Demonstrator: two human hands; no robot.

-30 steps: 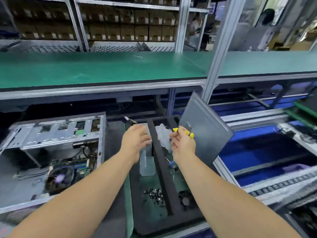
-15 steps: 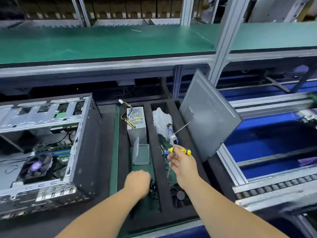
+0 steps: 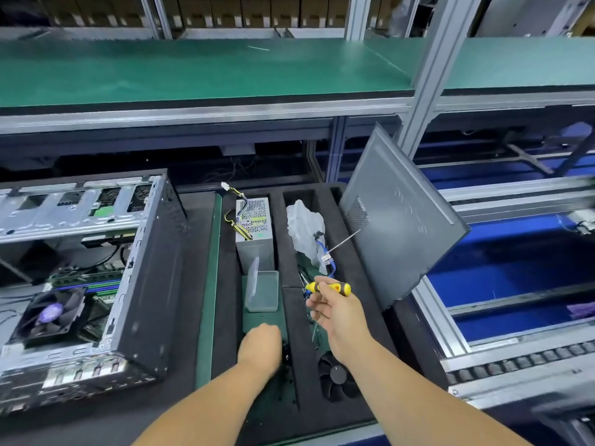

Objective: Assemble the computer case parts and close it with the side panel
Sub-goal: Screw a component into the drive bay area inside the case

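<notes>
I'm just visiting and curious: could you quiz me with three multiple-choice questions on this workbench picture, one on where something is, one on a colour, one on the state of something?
1. Where does the side panel stand?
A. leaning at the right edge of the foam tray
B. flat on the upper shelf
C. fitted on the case

2. What colour is the handle of the screwdriver?
A. red and white
B. yellow and black
C. all blue

3. What state is the computer case in?
A. closed
B. open, its insides showing
C. wrapped in plastic

Answers: 1 A, the panel stands tilted beside the tray; 2 B, the handle in the right hand is yellow with black bands; 3 B, a fan and board show inside.
</notes>
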